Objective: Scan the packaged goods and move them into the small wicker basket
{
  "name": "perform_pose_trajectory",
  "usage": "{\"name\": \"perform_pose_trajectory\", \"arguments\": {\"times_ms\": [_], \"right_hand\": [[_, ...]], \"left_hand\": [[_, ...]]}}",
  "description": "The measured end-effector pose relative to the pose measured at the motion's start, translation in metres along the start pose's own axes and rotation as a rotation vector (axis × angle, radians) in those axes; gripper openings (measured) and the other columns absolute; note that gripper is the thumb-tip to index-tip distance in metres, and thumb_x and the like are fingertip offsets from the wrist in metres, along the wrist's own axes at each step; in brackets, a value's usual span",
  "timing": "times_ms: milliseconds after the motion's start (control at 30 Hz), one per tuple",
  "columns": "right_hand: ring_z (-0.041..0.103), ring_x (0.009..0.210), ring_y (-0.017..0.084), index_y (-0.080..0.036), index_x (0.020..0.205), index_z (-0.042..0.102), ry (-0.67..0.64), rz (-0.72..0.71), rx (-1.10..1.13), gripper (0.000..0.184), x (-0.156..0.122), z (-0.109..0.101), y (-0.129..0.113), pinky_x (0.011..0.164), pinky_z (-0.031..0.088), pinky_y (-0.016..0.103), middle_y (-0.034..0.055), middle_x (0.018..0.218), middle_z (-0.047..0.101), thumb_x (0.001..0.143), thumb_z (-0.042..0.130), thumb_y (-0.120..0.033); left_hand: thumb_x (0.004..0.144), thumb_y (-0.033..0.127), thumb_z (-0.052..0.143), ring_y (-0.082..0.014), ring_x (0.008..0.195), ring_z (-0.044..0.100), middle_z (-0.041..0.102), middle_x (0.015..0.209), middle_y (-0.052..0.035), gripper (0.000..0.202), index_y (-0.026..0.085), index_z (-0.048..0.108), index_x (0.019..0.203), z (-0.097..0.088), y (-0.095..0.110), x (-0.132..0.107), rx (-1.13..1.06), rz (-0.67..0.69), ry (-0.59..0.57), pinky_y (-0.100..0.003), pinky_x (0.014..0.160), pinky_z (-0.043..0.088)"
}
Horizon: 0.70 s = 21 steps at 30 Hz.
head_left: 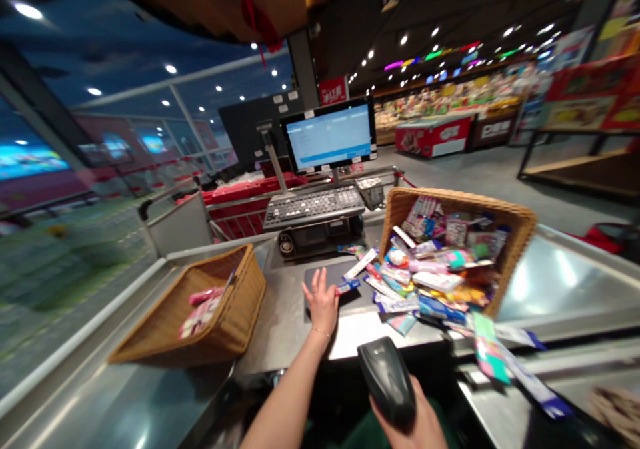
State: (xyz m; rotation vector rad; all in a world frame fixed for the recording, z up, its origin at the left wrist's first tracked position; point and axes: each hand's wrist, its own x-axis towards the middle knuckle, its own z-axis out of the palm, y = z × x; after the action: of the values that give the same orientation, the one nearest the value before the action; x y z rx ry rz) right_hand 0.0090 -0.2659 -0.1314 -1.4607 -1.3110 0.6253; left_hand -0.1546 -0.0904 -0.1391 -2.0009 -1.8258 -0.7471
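My right hand (pixel 419 419) is closed around a black handheld barcode scanner (pixel 387 379), low in the head view, its head pointing up and away from me. Over the metal counter, my left hand (pixel 323 302) pinches the end of a small blue and red packet (pixel 348 287) between thumb and index finger, its other fingers spread. Right of it, a tipped wicker basket (pixel 517 236) spills candy packets (pixel 437 281) onto the counter. To the left, another wicker basket (pixel 250 302) leans on its side with a few pink packets (pixel 203 310) inside.
A monitor (pixel 330 136) and a keyboard (pixel 315 206) stand behind the counter, with a scale-like black unit below. Long white and blue packets (pixel 535 382) hang over the counter's right edge. A red freezer chest (pixel 433 137) stands farther back.
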Motion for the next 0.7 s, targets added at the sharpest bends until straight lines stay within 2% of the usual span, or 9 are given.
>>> {"name": "perform_pose_trajectory", "arguments": {"times_ms": [267,467,633,700], "right_hand": [[0.069,0.089,0.026,-0.023,0.103,0.066,-0.043,-0.063,-0.055,0.039,-0.004,0.015,-0.005,0.076,0.054,0.035,0.0078,0.099,0.072,0.077,0.052,-0.049],[0.068,0.098,0.028,-0.025,0.109,0.066,-0.079,-0.116,-0.072,0.040,-0.004,0.015,-0.007,0.081,0.054,0.038,0.0090,0.106,0.071,0.078,0.053,-0.046],[0.067,0.104,0.028,-0.025,0.114,0.066,-0.296,-0.157,-0.094,0.042,-0.003,0.015,-0.007,0.086,0.054,0.040,0.0091,0.109,0.071,0.078,0.056,-0.046],[0.065,0.108,0.030,-0.023,0.114,0.066,-0.213,-0.146,-0.094,0.043,-0.005,0.019,-0.007,0.092,0.051,0.045,0.0105,0.112,0.070,0.079,0.052,-0.045]], "left_hand": [[0.085,0.023,0.056,-0.0321,0.137,0.036,0.046,0.145,-0.0128,0.014,0.022,0.069,0.083,-0.010,-0.016,0.002,0.003,-0.027,0.050,-0.071,0.107,0.021],[0.085,0.022,0.056,-0.0332,0.137,0.036,0.048,0.143,-0.0126,0.014,0.022,0.070,0.085,-0.015,-0.029,-0.002,0.016,-0.047,0.062,-0.072,0.106,0.022],[0.084,0.023,0.058,-0.0330,0.138,0.034,0.047,0.144,-0.0124,0.012,0.023,0.070,0.084,-0.019,-0.039,-0.004,0.019,-0.062,0.075,-0.072,0.107,0.020],[0.083,0.022,0.059,-0.0329,0.138,0.035,0.047,0.144,-0.0119,0.010,0.023,0.069,0.083,-0.021,-0.043,-0.005,0.022,-0.072,0.069,-0.072,0.107,0.020]]}}
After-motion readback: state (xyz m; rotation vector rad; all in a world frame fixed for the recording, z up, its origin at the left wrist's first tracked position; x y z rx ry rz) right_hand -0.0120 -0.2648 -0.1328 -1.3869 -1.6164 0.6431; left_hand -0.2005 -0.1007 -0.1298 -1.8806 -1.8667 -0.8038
